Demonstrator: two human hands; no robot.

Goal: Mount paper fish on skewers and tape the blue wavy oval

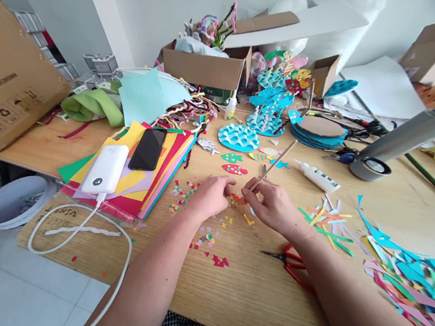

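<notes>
Your wooden surface (234, 284): red scissors (290, 263) as landmark; glue bottle (318, 176) beyond, paper strips (326, 220) right, confetti (204, 238) left.

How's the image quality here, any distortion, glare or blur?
Head view: even daylight with soft shadows; wide-angle bending toward the edges, dark vignette at the right corners; paper scraps at lower right smear slightly; left hand and right hand are sharp; no strong glare.

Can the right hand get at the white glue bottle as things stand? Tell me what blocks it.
Probably yes. The glue bottle lies on bare table just to the right of the right hand, with nothing between them. But that hand is pinching a thin wooden stick, which it would have to put down or work around.
</notes>
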